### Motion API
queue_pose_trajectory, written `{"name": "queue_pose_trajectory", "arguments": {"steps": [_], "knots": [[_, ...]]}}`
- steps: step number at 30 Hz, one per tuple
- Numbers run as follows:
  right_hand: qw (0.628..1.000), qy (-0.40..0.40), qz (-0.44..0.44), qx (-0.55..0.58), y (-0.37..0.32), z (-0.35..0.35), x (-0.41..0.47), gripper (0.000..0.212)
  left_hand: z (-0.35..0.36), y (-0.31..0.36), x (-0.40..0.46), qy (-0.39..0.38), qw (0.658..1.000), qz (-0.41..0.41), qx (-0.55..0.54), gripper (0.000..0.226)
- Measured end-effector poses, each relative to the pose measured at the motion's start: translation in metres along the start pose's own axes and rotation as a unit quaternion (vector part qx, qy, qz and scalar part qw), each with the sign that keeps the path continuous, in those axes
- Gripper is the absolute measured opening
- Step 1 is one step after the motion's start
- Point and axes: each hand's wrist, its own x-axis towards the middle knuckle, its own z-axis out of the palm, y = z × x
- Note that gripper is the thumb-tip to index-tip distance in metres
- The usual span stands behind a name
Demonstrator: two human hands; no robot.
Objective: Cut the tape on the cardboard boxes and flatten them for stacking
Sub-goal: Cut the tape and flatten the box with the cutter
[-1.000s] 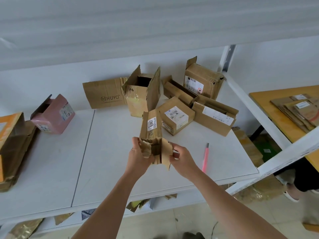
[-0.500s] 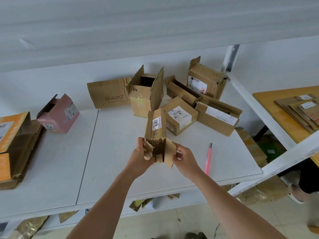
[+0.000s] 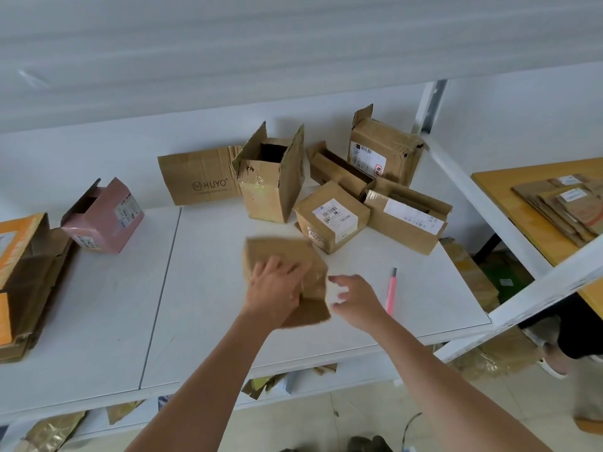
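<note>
Over the middle of the white shelf (image 3: 202, 288), my left hand (image 3: 272, 288) is pressing a small cardboard box (image 3: 287, 256) down, fingers spread across its top and curling over the far edge. It looks squashed nearly flat, though motion blur hides the detail. My right hand (image 3: 355, 300) hovers just beside it, fingers loosely apart, holding nothing. Flattening step, I'd say. Next comes a firm push to finish the crease, then the pink cutter (image 3: 391, 293) lying near my right hand for the taped boxes (image 3: 332, 216) behind.
</note>
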Motion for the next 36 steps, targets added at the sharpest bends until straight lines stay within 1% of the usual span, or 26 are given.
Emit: {"name": "queue_pose_trajectory", "arguments": {"steps": [1, 2, 3, 5, 6, 8, 10, 12, 14, 17, 19, 23, 26, 30, 34, 36], "knots": [[0.999, 0.005, 0.025, -0.043, 0.008, 0.001, -0.001, 0.066, 0.01, 0.0, -0.003, -0.094, 0.995, -0.009, -0.041, 0.066], [0.997, 0.027, 0.017, -0.069, 0.014, 0.002, -0.003, 0.069, 0.02, -0.002, -0.007, -0.162, 0.983, -0.02, -0.082, 0.066], [0.995, 0.055, -0.012, -0.083, 0.016, 0.002, -0.005, 0.069, 0.027, -0.003, -0.01, -0.181, 0.977, -0.02, -0.114, 0.067], [0.986, 0.09, -0.092, -0.105, 0.014, 0.002, -0.005, 0.066, 0.033, -0.004, -0.014, -0.134, 0.976, -0.012, -0.171, 0.062], [0.98, 0.086, -0.133, -0.122, 0.011, 0.002, -0.004, 0.064, 0.033, -0.006, -0.015, -0.109, 0.972, -0.019, -0.208, 0.057], [0.965, 0.044, -0.198, -0.164, 0.003, 0.007, -0.001, 0.061, 0.028, -0.011, -0.016, -0.08, 0.962, -0.037, -0.257, 0.05], [0.945, 0.001, -0.231, -0.231, -0.001, 0.017, 0.004, 0.058, 0.025, -0.018, -0.02, -0.049, 0.968, -0.037, -0.242, 0.045], [0.916, 0.001, -0.251, -0.314, 0.0, 0.026, 0.008, 0.058, 0.027, -0.027, -0.027, -0.025, 0.974, -0.039, -0.22, 0.039], [0.884, 0.019, -0.264, -0.384, 0.003, 0.031, 0.012, 0.06, 0.029, -0.036, -0.034, -0.035, 0.976, -0.049, -0.207, 0.039], [0.85, 0.02, -0.263, -0.456, 0.005, 0.035, 0.014, 0.058, 0.034, -0.044, -0.041, -0.072, 0.968, -0.065, -0.231, 0.052], [0.841, 0.028, -0.261, -0.473, 0.004, 0.037, 0.013, 0.054, 0.035, -0.045, -0.041, -0.079, 0.959, -0.08, -0.262, 0.057], [0.824, 0.053, -0.282, -0.489, 0.005, 0.038, 0.016, 0.049, 0.037, -0.046, -0.038, -0.074, 0.944, -0.112, -0.301, 0.054], [0.815, 0.063, -0.282, -0.503, 0.007, 0.039, 0.018, 0.051, 0.038, -0.048, -0.036, -0.08, 0.942, -0.114, -0.306, 0.053], [0.806, 0.056, -0.277, -0.519, 0.004, 0.045, 0.019, 0.058, 0.04, -0.049, -0.034, -0.085, 0.936, -0.119, -0.32, 0.053], [0.809, 0.054, -0.302, -0.502, 0.004, 0.041, 0.022, 0.058, 0.041, -0.054, -0.036, -0.092, 0.936, -0.113, -0.32, 0.053], [0.816, 0.038, -0.304, -0.49, 0.008, 0.038, 0.023, 0.058, 0.043, -0.054, -0.037, -0.086, 0.936, -0.111, -0.324, 0.054]]}}
